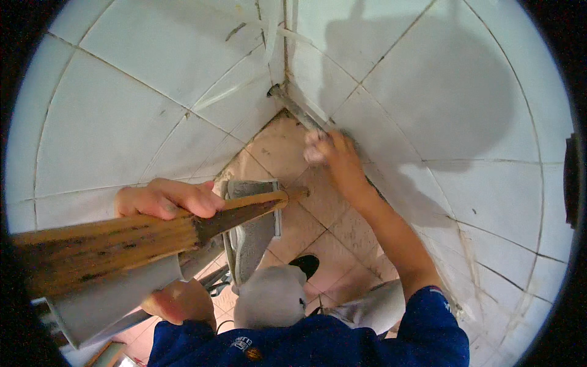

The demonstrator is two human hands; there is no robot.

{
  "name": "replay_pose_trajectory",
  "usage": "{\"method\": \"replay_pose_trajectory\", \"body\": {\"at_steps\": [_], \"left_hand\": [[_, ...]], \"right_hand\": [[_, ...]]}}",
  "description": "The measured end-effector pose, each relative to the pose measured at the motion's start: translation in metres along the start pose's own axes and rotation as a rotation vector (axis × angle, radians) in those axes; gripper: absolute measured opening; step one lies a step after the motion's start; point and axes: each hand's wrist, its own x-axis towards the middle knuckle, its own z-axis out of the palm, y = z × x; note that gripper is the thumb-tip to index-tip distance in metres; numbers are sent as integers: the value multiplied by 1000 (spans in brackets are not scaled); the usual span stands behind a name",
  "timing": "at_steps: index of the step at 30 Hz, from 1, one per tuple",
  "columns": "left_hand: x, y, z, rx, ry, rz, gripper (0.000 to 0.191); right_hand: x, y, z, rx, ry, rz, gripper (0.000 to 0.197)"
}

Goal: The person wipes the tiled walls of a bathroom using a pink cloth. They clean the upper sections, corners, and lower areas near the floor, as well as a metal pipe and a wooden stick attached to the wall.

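My right hand (337, 149) is closed round the near end of a grey pipe (300, 112) low in the tiled corner. A pale, blurred patch shows by its thumb; I cannot tell what it is. The pipe's far end meets a dark hole at the foot of the left wall. My left hand (167, 198) grips the upper edge of a worn wooden beam (110, 250), fingers over the top. A narrower wooden leg (250, 206) runs from the beam towards the floor. Part of my left forearm shows below the beam.
White tiled walls (133, 87) meet in the corner, above a pinkish tiled floor (316, 220). A grey object with a metal-like edge (252, 238) stands beside the wooden leg. My bent knee (270, 298) and a black shoe tip (306, 266) are close below.
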Motion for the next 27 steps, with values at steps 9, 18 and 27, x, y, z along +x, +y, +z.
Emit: {"method": "replay_pose_trajectory", "body": {"at_steps": [9, 18, 27], "left_hand": [[0, -4, 6, 136, 35, -28, 95], [6, -3, -7, 3, -87, -39, 106], [31, 5, 3, 187, -198, -18, 103]], "right_hand": [[95, -14, 33, 89, 80, -75, 43], [-167, 47, -63, -46, -71, 105, 53], [-326, 87, -110, -105, -68, 300, 51]]}}
